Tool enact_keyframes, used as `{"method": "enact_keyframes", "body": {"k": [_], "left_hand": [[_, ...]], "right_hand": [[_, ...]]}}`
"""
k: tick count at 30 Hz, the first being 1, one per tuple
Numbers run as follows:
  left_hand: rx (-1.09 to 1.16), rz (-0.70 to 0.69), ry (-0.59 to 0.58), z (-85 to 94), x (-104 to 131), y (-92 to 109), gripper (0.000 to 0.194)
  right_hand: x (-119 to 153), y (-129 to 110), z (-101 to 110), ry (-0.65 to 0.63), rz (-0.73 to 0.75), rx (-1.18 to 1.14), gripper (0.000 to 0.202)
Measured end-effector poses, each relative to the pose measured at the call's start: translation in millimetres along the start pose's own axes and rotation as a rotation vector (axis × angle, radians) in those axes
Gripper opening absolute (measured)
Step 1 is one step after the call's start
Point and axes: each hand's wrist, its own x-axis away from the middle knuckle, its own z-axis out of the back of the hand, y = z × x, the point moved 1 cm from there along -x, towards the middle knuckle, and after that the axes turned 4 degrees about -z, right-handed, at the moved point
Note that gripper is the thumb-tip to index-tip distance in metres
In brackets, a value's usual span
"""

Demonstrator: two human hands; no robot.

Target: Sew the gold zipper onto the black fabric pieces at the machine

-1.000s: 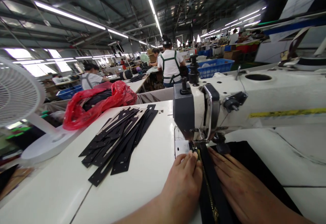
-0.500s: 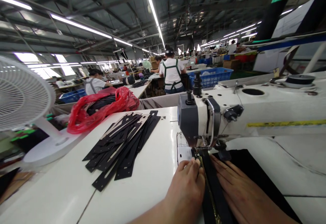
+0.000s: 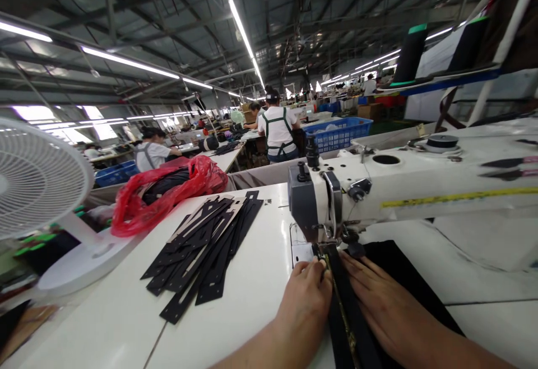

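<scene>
Black fabric (image 3: 403, 271) with a brass-toothed zipper (image 3: 345, 316) along it lies under the presser foot of a white and grey sewing machine (image 3: 305, 204). Left of the zipper, my left hand (image 3: 306, 296) has its fingers curled together, pinching the zipper's edge just in front of the foot. My right hand (image 3: 384, 302) lies flat on the fabric to the right of the zipper, fingers stretched towards the needle area. The needle itself is hard to make out.
Black slotted strips (image 3: 205, 246) lie piled on the white table (image 3: 235, 324). Behind them sits a red plastic bag (image 3: 168, 195); a white fan (image 3: 42, 184) stands left. Thread cones (image 3: 409, 58) and snips (image 3: 504, 167) are at right. Co-workers (image 3: 277, 128) sit beyond.
The view has turned slightly to the right, bringing the snips on the machine arm into sight. Both hands keep nearly the same pose by the presser foot.
</scene>
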Motion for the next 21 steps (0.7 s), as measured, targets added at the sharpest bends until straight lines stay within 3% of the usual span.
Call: {"method": "enact_keyframes", "body": {"k": [8,12,15,21], "left_hand": [[0.05,0.078,-0.135,-4.4,-2.8,-7.2,0.019],[0.076,0.091,-0.117,0.4,-3.9,-13.1,0.02],[0.084,0.006,-0.047,7.8,5.2,-8.8,0.021],[0.063,-0.099,0.056,17.7,28.7,9.0,0.02]], "right_hand": [[-5.2,9.6,-9.0,0.022,-0.029,-0.08,0.052],[-12.2,14.6,-2.9,0.028,-0.029,-0.148,0.048],[-3.6,5.4,7.7,0.075,-0.044,-0.103,0.047],[39.0,-33.6,14.5,0.276,0.27,0.077,0.032]]}}
